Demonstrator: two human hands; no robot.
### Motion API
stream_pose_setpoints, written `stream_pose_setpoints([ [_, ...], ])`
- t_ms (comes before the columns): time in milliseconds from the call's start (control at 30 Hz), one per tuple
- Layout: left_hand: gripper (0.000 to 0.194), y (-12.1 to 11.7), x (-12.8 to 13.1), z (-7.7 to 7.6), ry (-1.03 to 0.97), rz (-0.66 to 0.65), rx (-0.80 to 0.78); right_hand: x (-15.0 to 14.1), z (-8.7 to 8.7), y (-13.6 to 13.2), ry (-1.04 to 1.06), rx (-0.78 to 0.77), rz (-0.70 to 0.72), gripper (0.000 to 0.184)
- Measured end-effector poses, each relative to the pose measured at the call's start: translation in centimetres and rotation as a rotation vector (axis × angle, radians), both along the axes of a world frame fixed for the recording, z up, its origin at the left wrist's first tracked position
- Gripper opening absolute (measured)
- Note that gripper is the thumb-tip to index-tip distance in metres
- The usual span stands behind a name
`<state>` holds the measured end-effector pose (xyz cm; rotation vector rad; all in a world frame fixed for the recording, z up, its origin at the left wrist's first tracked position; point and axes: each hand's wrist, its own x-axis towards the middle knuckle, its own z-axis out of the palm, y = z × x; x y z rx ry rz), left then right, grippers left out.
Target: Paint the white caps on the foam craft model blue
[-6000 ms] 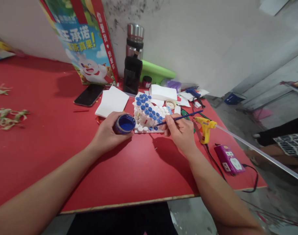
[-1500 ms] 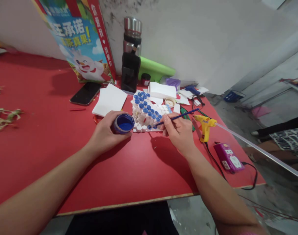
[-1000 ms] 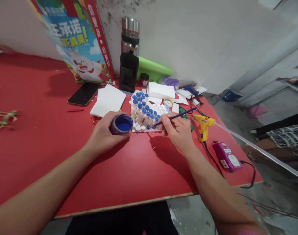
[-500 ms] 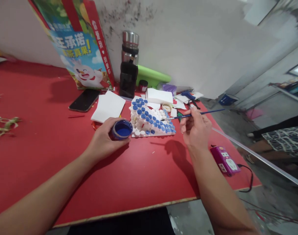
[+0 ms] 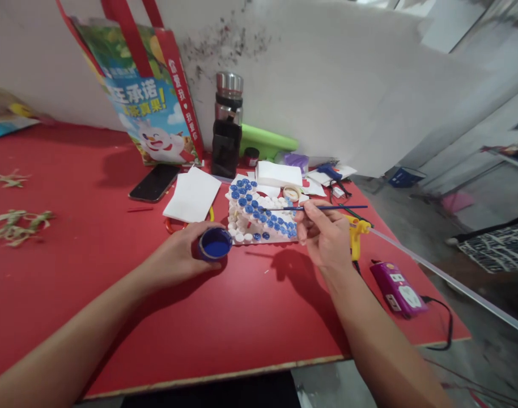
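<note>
My left hand (image 5: 180,252) is wrapped around a small jar of blue paint (image 5: 216,245), its mouth tilted toward me. Between the thumb and fingers of my right hand (image 5: 327,232) is a thin paintbrush (image 5: 327,207), held nearly level with its tip pointing left. The brush tip is over a white craft model (image 5: 242,226) studded with small round pieces; whether it touches one I cannot tell. A band of these pieces (image 5: 253,205) is blue, others are white. The right part of the model is partly hidden behind my right hand.
Behind the model stand a steel and black bottle (image 5: 227,141), a printed bag (image 5: 157,113) and a white block (image 5: 278,173). A phone (image 5: 155,182) and white sheets (image 5: 191,194) lie left. At right are a yellow glue gun (image 5: 357,232) and a purple power box (image 5: 399,289).
My right hand and the paintbrush have moved left, so the tip is further along the model. The yellow glue gun now shows beside my hand. My left hand still holds the jar.
</note>
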<state>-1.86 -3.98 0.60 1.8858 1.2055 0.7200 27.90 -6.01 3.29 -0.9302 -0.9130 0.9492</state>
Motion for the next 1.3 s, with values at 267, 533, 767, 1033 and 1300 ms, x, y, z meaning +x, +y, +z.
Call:
stream_pose_setpoints([
  [267,0.053,-0.5,-0.9,-0.9,0.027,-0.016,0.005,-0.2,0.0,-0.4,-0.034,0.034,0.060,0.034],
  [533,0.101,-0.9,-2.1,-2.2,-0.001,0.068,-0.028,-0.4,0.4,-0.9,-0.011,0.087,0.096,0.027],
  [767,0.060,-1.0,-1.7,1.1,-0.106,0.220,0.154,-0.6,0.6,-1.1,-0.021,0.063,0.128,0.033],
  [1033,0.042,-0.9,3.0,3.9,-0.213,0.035,0.012,-1.2,0.4,-1.3,-0.014,0.053,0.164,0.035],
  [1300,0.034,-0.8,4.1,3.6,-0.338,0.066,-0.102,-1.1,0.3,-1.4,-0.031,0.063,0.179,0.029],
])
